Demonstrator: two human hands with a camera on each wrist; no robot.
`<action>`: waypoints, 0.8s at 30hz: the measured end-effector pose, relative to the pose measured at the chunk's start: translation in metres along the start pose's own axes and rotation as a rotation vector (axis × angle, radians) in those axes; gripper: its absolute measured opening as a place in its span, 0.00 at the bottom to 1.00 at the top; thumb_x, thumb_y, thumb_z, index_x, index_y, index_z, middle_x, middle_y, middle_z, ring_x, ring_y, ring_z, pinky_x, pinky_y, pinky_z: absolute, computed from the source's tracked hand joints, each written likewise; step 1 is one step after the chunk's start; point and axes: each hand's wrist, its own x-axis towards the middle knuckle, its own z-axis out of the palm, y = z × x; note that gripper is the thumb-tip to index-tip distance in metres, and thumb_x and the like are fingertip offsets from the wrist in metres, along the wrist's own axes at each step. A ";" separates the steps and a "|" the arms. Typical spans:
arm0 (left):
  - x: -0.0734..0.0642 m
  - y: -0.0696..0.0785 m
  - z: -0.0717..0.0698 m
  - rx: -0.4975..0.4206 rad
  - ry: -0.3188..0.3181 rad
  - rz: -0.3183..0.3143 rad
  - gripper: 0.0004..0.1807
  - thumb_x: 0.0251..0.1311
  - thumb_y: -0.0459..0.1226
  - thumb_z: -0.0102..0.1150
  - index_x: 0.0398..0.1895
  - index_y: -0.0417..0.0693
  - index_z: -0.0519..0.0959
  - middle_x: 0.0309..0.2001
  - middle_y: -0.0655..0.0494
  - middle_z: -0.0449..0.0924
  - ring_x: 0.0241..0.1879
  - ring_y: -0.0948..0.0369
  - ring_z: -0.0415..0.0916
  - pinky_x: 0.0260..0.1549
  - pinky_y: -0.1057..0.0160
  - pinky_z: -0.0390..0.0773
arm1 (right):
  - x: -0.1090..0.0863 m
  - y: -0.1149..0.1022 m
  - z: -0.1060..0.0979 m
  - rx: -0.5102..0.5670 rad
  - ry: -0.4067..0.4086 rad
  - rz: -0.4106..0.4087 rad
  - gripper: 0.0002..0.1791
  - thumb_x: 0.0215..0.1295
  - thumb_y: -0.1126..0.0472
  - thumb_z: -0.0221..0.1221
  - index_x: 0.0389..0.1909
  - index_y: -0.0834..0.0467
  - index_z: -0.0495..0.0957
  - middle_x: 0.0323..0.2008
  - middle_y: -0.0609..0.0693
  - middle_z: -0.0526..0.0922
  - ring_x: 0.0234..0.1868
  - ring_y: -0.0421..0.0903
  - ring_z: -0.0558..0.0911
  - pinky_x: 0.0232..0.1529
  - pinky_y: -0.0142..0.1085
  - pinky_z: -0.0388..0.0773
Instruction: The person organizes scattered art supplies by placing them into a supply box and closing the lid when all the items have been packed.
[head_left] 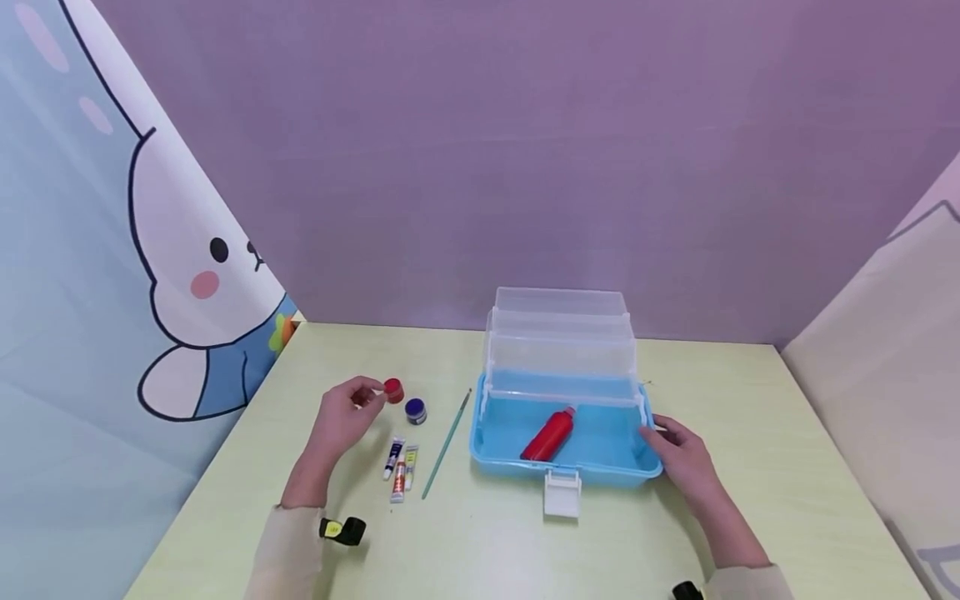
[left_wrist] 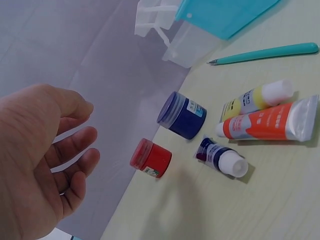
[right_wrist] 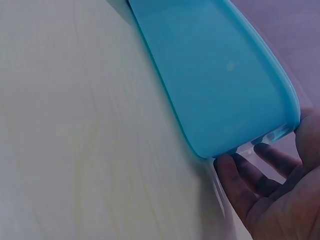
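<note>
My left hand (head_left: 347, 418) hovers just left of a small red paint jar (left_wrist: 152, 159), its fingers loosely bent with nothing between them. In the left wrist view a gap shows between the fingertips and that jar. A dark blue paint jar (head_left: 416, 411) stands beside the red one. On the right, my right hand (head_left: 684, 460) grips the right end of a light blue storage box (head_left: 491, 469), thumb at the rim and fingers against the end wall. The box's clear lid (head_left: 561, 354) stands raised at the back. Inside lies a red bottle (head_left: 549, 435), tilted diagonally.
Several paint tubes lie in front of the jars, among them an orange tube (head_left: 398, 483), a yellow tube (head_left: 411, 467) and a dark blue tube (head_left: 393, 458). A teal paintbrush (head_left: 447, 442) lies between them and the box. The white latch (head_left: 562, 495) hangs at the box's front.
</note>
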 end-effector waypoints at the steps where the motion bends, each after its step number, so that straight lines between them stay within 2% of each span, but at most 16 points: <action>1: 0.001 -0.001 0.000 0.003 0.001 -0.001 0.12 0.62 0.39 0.63 0.47 0.46 0.82 0.33 0.52 0.77 0.34 0.54 0.71 0.27 0.59 0.75 | 0.000 0.000 0.000 0.000 -0.002 0.000 0.36 0.70 0.43 0.54 0.68 0.63 0.64 0.60 0.65 0.71 0.56 0.57 0.72 0.44 0.31 0.76; 9: -0.002 -0.006 -0.004 0.032 -0.025 -0.015 0.11 0.63 0.40 0.63 0.46 0.49 0.81 0.33 0.53 0.77 0.33 0.55 0.71 0.27 0.61 0.75 | -0.001 -0.002 -0.001 -0.007 0.002 -0.003 0.35 0.70 0.45 0.55 0.68 0.64 0.64 0.59 0.66 0.71 0.56 0.57 0.72 0.44 0.30 0.76; 15: -0.010 -0.008 -0.008 0.081 -0.081 -0.029 0.11 0.62 0.42 0.63 0.45 0.48 0.82 0.34 0.53 0.78 0.32 0.55 0.72 0.27 0.60 0.76 | -0.003 -0.003 -0.001 -0.006 -0.004 0.011 0.35 0.70 0.43 0.54 0.69 0.63 0.63 0.61 0.66 0.70 0.57 0.58 0.72 0.43 0.29 0.76; 20: -0.018 -0.006 -0.009 0.101 -0.080 -0.057 0.10 0.62 0.42 0.63 0.43 0.48 0.83 0.34 0.54 0.79 0.32 0.55 0.72 0.27 0.59 0.76 | -0.002 -0.005 -0.001 -0.007 -0.009 0.028 0.36 0.70 0.43 0.54 0.69 0.63 0.63 0.62 0.67 0.68 0.58 0.59 0.70 0.43 0.27 0.74; 24: -0.026 -0.004 -0.009 0.139 -0.103 -0.077 0.11 0.61 0.43 0.64 0.44 0.49 0.83 0.32 0.55 0.78 0.30 0.56 0.72 0.26 0.60 0.75 | -0.001 -0.005 -0.001 -0.008 -0.017 0.032 0.37 0.70 0.43 0.53 0.69 0.63 0.62 0.62 0.67 0.68 0.58 0.59 0.70 0.43 0.27 0.74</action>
